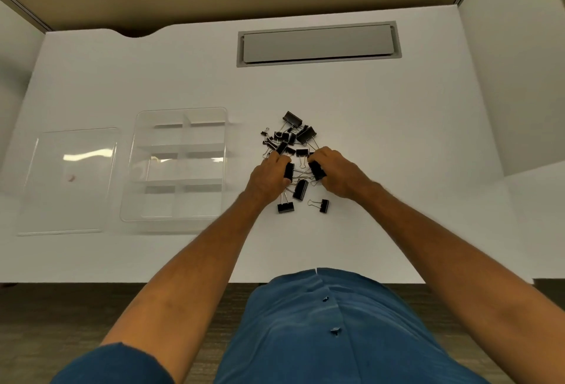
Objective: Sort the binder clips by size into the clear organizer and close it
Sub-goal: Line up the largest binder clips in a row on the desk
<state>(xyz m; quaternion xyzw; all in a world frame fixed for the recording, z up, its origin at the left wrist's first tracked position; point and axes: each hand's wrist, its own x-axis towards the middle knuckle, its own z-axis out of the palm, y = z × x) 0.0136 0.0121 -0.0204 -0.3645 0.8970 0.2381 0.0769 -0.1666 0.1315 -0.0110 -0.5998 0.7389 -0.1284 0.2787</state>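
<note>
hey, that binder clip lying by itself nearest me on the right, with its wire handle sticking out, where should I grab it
Take that binder clip by its black body, pinching the two flat sides from above. The body lies at the right end and the wire loop points left, flat on the table, so the loop gives less to hold. It lies apart from the pile, so the right hand could probably come straight down on it, once free.

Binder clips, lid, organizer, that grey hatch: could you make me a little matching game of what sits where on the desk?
Things:
1. lid
2. organizer
3. pile of binder clips
4. grey hatch

Places:
A. under both hands
B. far side of the desk
C. leftmost, lying flat
D. between lid and clips, open

Pairs: 1-C, 2-D, 3-A, 4-B
</note>
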